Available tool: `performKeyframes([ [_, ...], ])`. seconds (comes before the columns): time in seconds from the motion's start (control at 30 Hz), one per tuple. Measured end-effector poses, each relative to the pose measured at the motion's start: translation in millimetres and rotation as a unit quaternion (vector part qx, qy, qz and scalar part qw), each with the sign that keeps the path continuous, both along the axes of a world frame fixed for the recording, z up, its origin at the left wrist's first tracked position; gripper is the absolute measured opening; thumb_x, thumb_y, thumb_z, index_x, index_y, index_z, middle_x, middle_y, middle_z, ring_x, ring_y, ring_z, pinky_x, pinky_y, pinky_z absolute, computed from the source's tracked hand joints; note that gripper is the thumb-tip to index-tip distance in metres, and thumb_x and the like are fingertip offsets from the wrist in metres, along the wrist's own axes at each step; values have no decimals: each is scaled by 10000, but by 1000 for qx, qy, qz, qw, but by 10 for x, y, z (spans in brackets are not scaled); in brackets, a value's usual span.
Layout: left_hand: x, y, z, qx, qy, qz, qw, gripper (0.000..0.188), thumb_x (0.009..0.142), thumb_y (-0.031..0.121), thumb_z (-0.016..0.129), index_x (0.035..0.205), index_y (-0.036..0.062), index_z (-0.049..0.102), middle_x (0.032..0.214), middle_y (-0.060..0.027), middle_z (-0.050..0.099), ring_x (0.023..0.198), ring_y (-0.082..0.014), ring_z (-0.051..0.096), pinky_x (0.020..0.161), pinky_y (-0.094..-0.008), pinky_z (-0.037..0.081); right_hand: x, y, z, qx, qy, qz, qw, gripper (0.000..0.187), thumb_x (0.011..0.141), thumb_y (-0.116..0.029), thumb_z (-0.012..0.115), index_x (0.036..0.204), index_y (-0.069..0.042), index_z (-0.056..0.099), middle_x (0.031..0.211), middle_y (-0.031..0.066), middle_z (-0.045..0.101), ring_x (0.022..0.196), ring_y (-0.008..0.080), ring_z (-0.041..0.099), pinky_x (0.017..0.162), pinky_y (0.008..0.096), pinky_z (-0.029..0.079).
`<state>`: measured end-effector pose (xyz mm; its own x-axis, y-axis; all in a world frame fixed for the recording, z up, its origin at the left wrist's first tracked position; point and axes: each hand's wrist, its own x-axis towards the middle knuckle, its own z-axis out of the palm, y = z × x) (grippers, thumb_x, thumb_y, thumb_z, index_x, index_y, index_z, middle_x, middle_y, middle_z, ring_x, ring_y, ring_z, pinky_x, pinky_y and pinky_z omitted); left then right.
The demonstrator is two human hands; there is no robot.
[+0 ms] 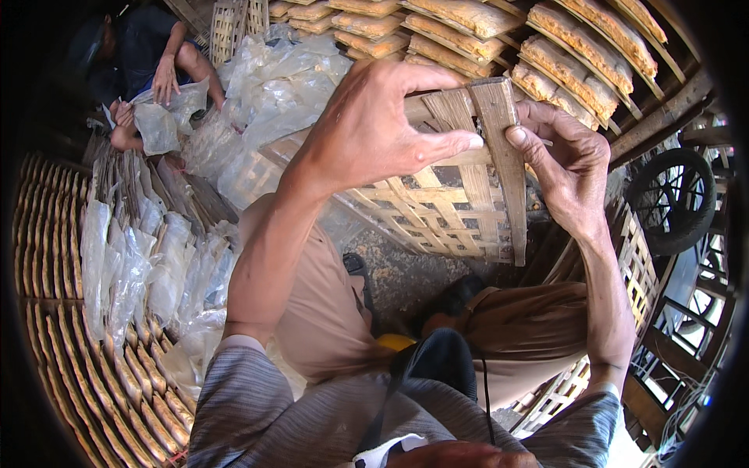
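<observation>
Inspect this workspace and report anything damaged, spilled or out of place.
Nothing looks clearly broken. The woven bamboo panel is tilted, but the left hand and right hand hold it. Untidiest is the crumpled clear plastic, heaped loosely beyond it; pale specks on the dark floor could be spilled crumbs.

Ctr: lattice frame (449,199) betw. L hand (367,129) & R hand (568,156), over floor (402,277), beyond wearer's legs (316,320). Behind frame, ctr to R: slab stacks (468,35). Behind frame, L: plastic heap (281,74); co-worker (148,39) L of heap, sheet (160,125) in hands. L: hanging plastic (148,261), slab rows (97,382) alongside & nearer. Far R: wheel (706,203), just past 2nd lattice panel (638,269).
</observation>
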<state>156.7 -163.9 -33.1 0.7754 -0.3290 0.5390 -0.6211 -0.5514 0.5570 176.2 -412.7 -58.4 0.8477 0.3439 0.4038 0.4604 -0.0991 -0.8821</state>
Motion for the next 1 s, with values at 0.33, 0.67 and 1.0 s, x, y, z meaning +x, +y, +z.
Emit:
performKeyframes([
  [0.33,222,9,26,26,143,-33,989,307,844,182,856,1079,-5,791,890,-105,782,786,-114,676,767,-308,551,5,-4,41,-1,24,9,1000,189,921,-44,777,1105,-3,768,967,66,758,891,113,699,825,291,575],
  [0.67,214,100,53,53,109,-80,989,329,822,92,811,1131,-7,757,948,-111,778,829,-110,661,826,-303,532,2,113,12,-25,-72,13,997,191,890,-47,802,1072,5,778,909,63,755,802,108,660,749,272,536],
  [1.0,184,341,-13,35,-21,70,997,564,824,311,844,1286,21,700,1129,-148,755,1030,-209,685,941,-341,527,79,107,-66,-4,-18,18,1000,183,969,-103,740,1100,11,681,962,36,720,857,116,664,764,277,545],
])
